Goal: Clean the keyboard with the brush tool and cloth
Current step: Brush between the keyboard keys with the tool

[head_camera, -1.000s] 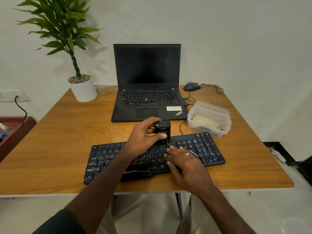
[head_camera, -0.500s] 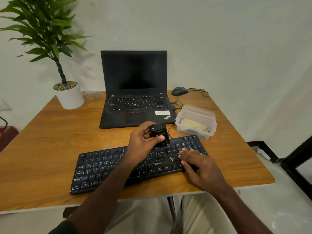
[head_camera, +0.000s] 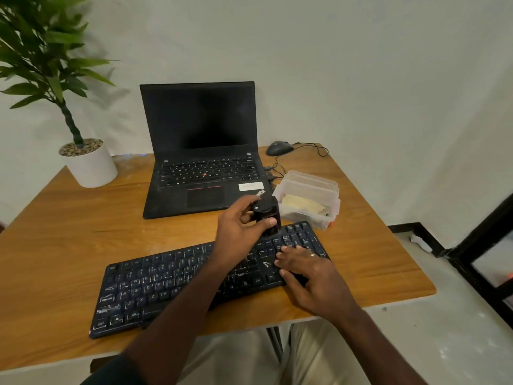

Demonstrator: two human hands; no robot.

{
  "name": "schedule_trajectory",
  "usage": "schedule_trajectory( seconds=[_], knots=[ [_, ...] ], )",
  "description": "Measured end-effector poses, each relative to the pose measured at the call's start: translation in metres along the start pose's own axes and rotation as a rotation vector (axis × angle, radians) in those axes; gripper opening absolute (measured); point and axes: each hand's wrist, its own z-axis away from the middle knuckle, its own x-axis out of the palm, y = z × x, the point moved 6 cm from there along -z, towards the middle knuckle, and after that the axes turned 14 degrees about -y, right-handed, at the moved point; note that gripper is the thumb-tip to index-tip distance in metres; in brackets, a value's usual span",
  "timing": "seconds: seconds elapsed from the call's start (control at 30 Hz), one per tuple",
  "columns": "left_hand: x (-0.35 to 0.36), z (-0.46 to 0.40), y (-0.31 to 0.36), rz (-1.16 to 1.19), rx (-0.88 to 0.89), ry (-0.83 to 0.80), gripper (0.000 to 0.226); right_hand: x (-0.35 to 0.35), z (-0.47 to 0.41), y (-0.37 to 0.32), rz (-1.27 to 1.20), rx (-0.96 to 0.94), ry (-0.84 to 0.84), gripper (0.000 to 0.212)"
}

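Observation:
A black keyboard [head_camera: 155, 287] lies slanted across the wooden table near its front edge. My left hand [head_camera: 240, 229] grips a small black brush tool [head_camera: 266, 215], thumb across its front, its lower end down on the keys at the keyboard's upper right. My right hand [head_camera: 308, 270] rests on the keyboard's right end with the fingers spread flat over the keys. A beige cloth [head_camera: 302, 204] lies inside a clear plastic box [head_camera: 330, 195] just behind the keyboard's right end.
An open black laptop [head_camera: 202, 168] stands behind the keyboard. A potted plant [head_camera: 88, 162] sits at the back left, a wired mouse [head_camera: 279, 148] at the back right with its cable trailing. The table edge [head_camera: 399, 297] is close on the right.
The brush tool and my left hand have moved right along the keyboard's top rows. My right hand slid toward the keyboard's right end. The camera view turned right.

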Motion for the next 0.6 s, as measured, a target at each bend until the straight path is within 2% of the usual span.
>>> schedule_trajectory(
  seconds=[0.17,0.33,0.6],
  knots=[
    [-0.02,0.006,-0.004,-0.021,-0.017,-0.031,0.04,0.001,-0.001,0.001,0.003,-0.002,-0.004,0.023],
    [0.005,0.0,-0.006,0.016,-0.041,-0.099,0.04,0.001,-0.001,0.0,0.008,0.005,0.0,0.024],
    [-0.002,-0.002,-0.007,0.016,0.016,0.047,0.04,0.001,0.0,-0.001,0.01,0.0,0.002,0.023]
  ],
)
